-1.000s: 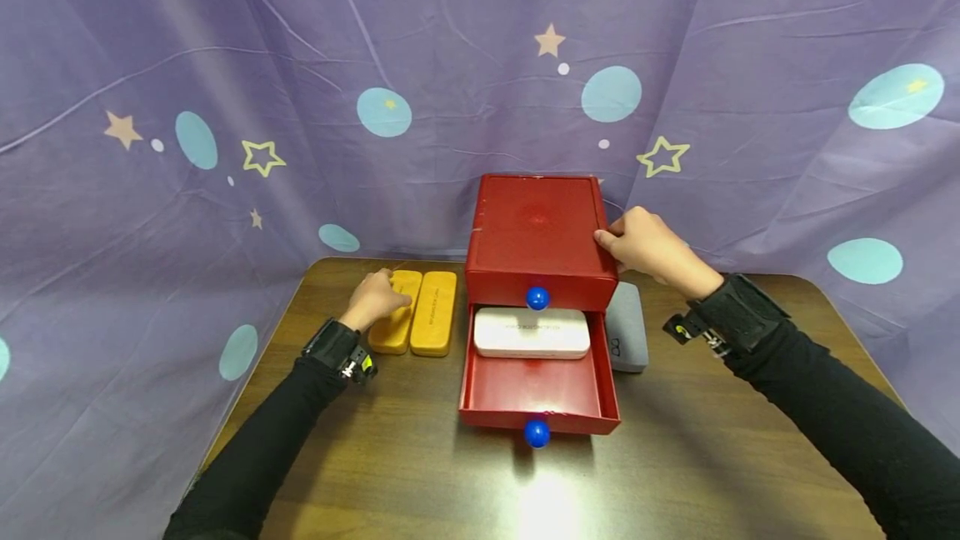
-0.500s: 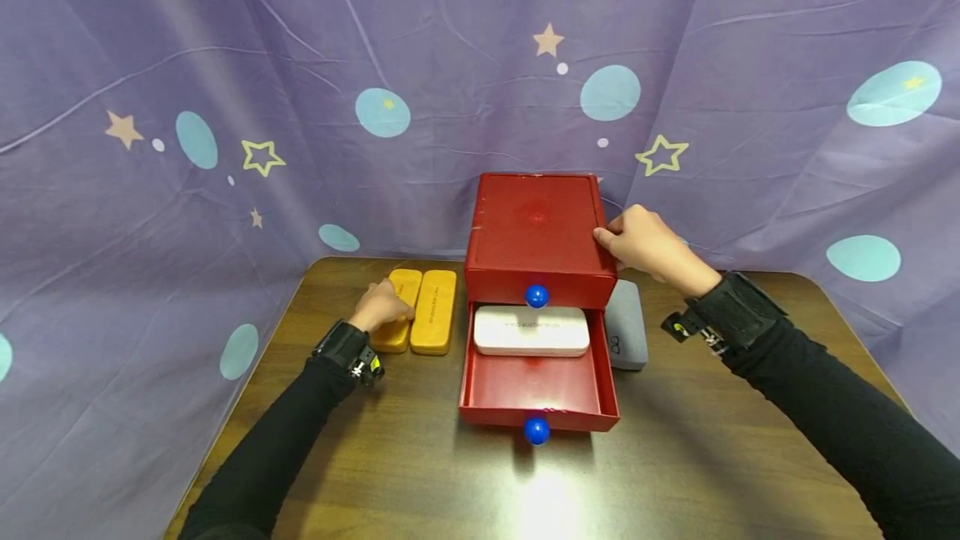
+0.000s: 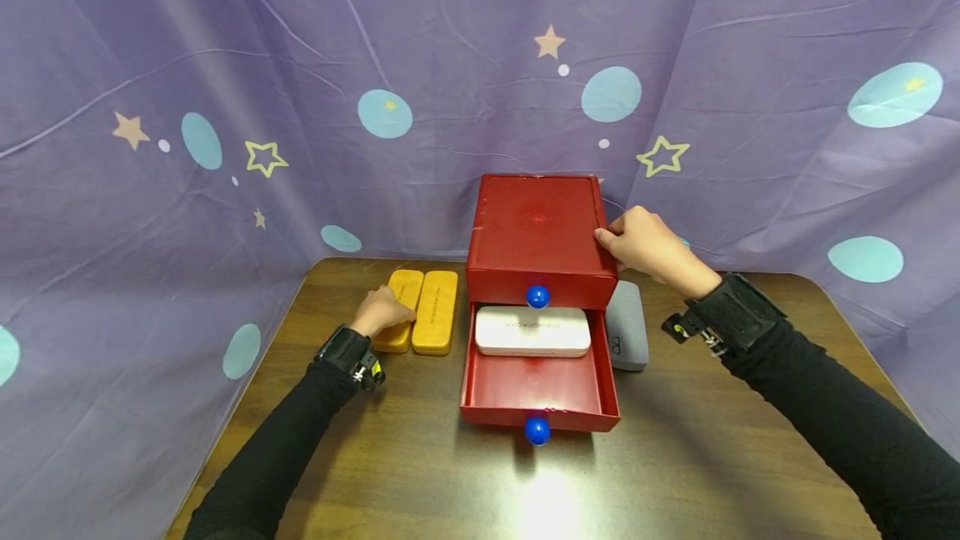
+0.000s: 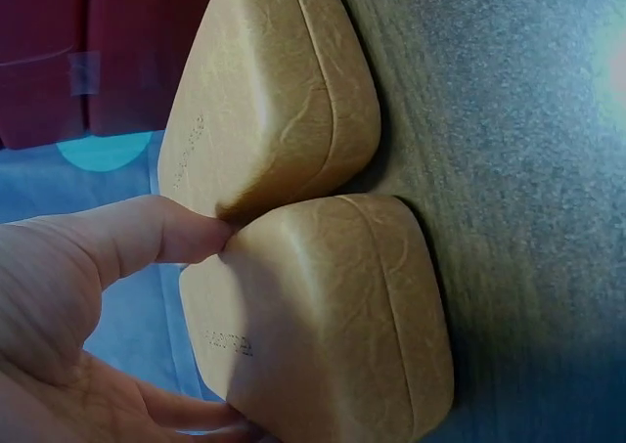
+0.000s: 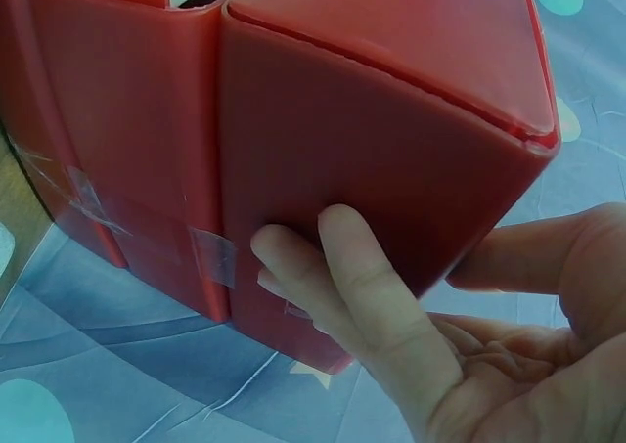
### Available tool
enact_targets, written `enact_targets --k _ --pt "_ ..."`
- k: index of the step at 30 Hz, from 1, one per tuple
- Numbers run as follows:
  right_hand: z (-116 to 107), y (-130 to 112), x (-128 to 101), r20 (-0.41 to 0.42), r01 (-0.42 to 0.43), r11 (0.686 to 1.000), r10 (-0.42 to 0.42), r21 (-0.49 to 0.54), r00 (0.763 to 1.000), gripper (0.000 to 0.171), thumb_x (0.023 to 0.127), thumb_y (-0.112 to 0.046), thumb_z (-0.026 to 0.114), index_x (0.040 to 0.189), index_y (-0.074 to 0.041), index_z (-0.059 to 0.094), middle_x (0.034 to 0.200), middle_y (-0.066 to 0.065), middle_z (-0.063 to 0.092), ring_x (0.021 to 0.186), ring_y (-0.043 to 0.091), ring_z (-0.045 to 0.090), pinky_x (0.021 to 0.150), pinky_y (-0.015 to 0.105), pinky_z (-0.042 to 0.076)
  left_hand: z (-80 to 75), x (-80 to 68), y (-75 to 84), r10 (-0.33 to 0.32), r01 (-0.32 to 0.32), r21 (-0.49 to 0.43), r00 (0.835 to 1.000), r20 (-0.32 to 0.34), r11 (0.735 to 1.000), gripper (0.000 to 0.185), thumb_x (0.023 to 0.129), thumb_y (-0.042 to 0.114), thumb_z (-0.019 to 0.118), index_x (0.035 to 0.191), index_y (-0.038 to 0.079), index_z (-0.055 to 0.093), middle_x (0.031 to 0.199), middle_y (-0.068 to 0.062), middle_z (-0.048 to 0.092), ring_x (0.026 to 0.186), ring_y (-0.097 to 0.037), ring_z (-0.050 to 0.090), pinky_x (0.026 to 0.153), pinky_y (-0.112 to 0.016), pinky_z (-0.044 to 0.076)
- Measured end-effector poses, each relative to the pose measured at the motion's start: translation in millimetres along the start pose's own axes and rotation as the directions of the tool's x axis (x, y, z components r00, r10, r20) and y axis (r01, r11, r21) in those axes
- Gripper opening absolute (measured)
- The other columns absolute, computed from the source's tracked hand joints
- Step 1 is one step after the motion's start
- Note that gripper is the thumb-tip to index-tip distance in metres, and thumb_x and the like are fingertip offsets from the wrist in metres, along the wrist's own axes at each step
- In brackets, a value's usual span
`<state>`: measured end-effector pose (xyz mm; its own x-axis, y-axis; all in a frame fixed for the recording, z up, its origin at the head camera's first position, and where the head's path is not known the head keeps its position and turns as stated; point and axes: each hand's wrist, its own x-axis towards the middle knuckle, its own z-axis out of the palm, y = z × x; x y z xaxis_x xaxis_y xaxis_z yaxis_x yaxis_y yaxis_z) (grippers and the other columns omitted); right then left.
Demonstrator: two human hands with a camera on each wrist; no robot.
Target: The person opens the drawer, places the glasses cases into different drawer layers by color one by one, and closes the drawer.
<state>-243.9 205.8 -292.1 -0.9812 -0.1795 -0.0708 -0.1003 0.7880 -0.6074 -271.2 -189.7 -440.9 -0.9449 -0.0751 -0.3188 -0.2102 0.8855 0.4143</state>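
On the left of the table, my left hand [image 3: 381, 312] grips a yellow glasses case [image 3: 406, 283]. In the left wrist view the thumb [image 4: 181, 233] presses at the gap between this case and a second yellow glasses case [image 3: 435, 313], while the fingers reach over the far side. Both cases lie flat, side by side. My right hand [image 3: 649, 247] holds the right edge of a red two-drawer box [image 3: 536, 223], thumb at the top and fingers [image 5: 362, 267] along its side wall. The lower drawer [image 3: 532, 386] is pulled out, with a white glasses case [image 3: 532, 332] lying crosswise at its back.
A grey glasses case [image 3: 628, 327] lies against the box's right side. Blue ball knobs [image 3: 537, 431] stick out from the drawer fronts. Behind the wooden table [image 3: 720, 440] hangs a purple patterned curtain [image 3: 465, 40].
My left hand has shifted slightly right, its thumb now at the gap between the yellow cases. The right hand and the red box stay where they were.
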Motion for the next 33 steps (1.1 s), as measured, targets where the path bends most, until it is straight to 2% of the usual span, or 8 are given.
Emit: enact_targets --k 7,14,23,33 --pt "0 0 0 0.004 -0.002 1.000 0.002 0.008 1.000 0.039 0.105 -0.018 0.052 0.111 0.017 0.070 0.095 0.031 0.073 0.068 0.023 0.076 0.060 0.026 0.058 2.6 -2.4 0.9 -0.014 0.014 0.025 1.000 -0.009 1.000 0.072 0.085 0.035 0.074 0.132 -0.014 0.052 0.128 -0.032 0.056 0.110 -0.037 0.056 0.097 -0.049 0.049" --pt "3 0 0 0.002 -0.001 1.000 0.001 -0.014 1.000 0.038 0.104 -0.018 0.054 0.103 0.014 0.073 0.087 0.026 0.075 0.063 0.018 0.074 0.057 0.023 0.054 13.1 0.3 -5.2 -0.062 0.066 0.077 0.997 -0.051 0.995 0.078 0.086 0.036 0.074 0.136 -0.016 0.045 0.131 -0.035 0.049 0.124 -0.049 0.052 0.101 -0.056 0.049" --pt "2 -1 -2 -0.020 0.013 1.000 -0.013 -0.005 1.000 0.037 0.104 -0.018 0.054 0.091 0.010 0.075 0.077 0.019 0.074 0.057 0.013 0.071 0.055 0.022 0.053 20.3 6.4 -12.8 -0.093 0.104 0.089 0.989 -0.119 0.991 0.082 0.082 0.037 0.083 0.132 -0.014 0.044 0.129 -0.034 0.045 0.123 -0.048 0.048 0.098 -0.055 0.049" --pt "0 0 -1 -0.038 0.017 0.998 -0.019 -0.055 0.999 0.038 0.104 -0.019 0.054 0.084 0.006 0.075 0.064 0.006 0.069 0.056 0.011 0.063 0.057 0.025 0.049 16.2 7.7 -21.3 -0.074 0.082 0.073 0.991 -0.110 0.994 0.086 0.079 0.041 0.086 0.130 -0.013 0.042 0.127 -0.032 0.044 0.122 -0.048 0.047 0.098 -0.055 0.048"
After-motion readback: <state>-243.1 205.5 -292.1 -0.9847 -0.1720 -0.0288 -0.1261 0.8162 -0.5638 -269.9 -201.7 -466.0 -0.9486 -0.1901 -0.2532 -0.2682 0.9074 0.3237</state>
